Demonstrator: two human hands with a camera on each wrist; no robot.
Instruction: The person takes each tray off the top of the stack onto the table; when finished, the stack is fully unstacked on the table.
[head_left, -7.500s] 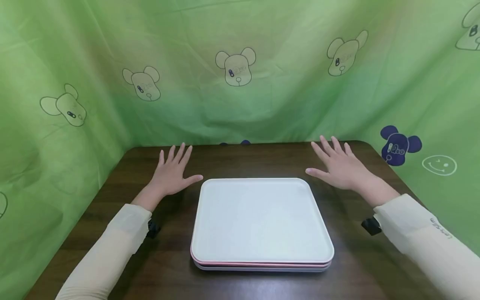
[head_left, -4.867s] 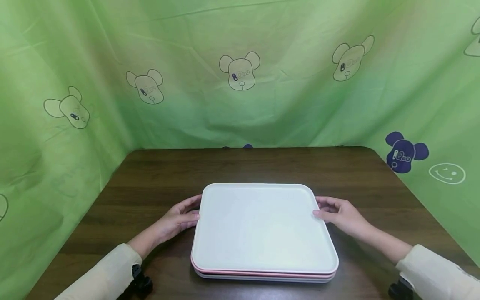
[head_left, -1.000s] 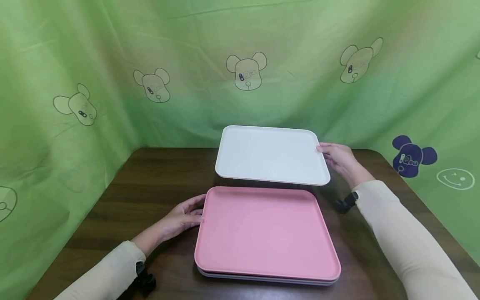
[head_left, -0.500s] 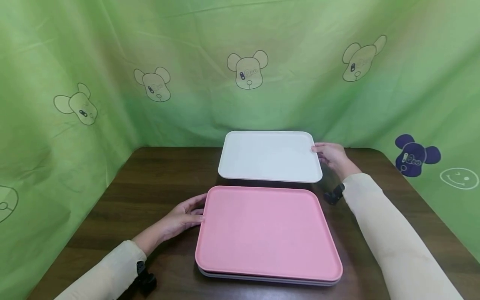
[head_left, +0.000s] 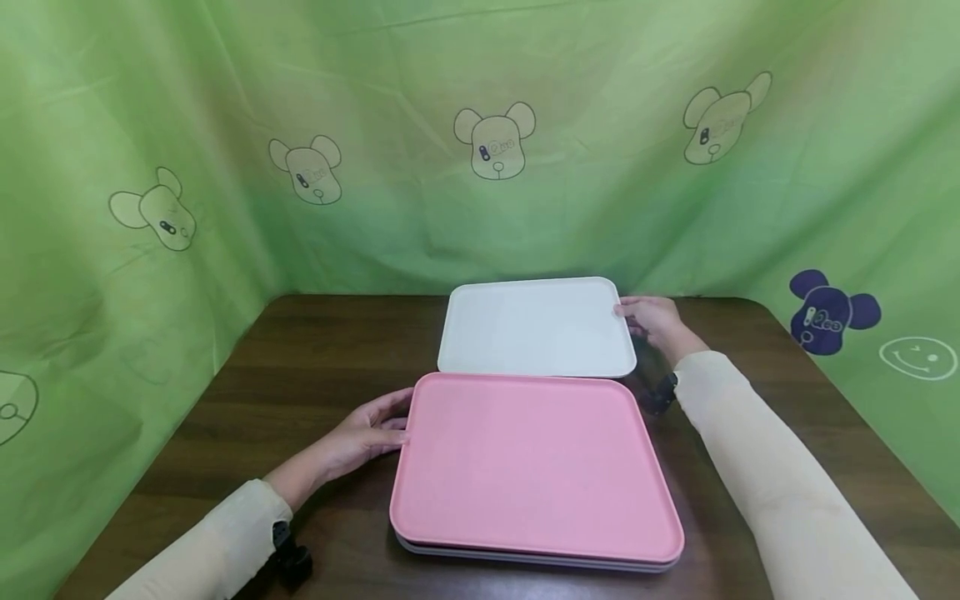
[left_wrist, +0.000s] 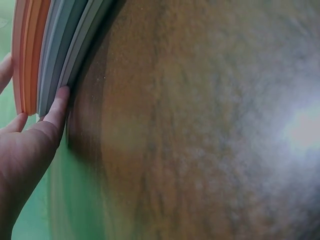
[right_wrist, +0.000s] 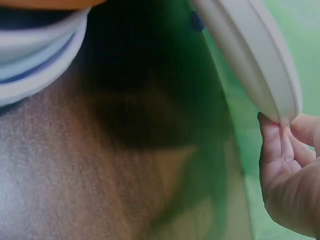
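A white tray (head_left: pixel 536 329) is held at the back of the table, its near edge reaching the far edge of the pink tray. My right hand (head_left: pixel 654 318) pinches its right edge; the right wrist view shows that tray's rim (right_wrist: pixel 255 60) raised off the tabletop, with my thumb and fingers on either side. In front lies the pink tray (head_left: pixel 536 467), topmost on a stack of trays whose lower layers (left_wrist: pixel 67 50) look grey-blue in the left wrist view. My left hand (head_left: pixel 367 433) holds the stack's left edge, thumb at the top rim and a fingertip low on its side.
The dark wooden table (head_left: pixel 300 358) carries the stack. A green curtain (head_left: pixel 375 217) printed with bear heads hangs behind and at both sides. Black devices (head_left: pixel 291 557) are strapped at both wrists.
The white tray has gone from the top of the stack to behind it, uncovering the pink one. In the last second my right hand lowers it leftward and nearer; my left hand stays still.
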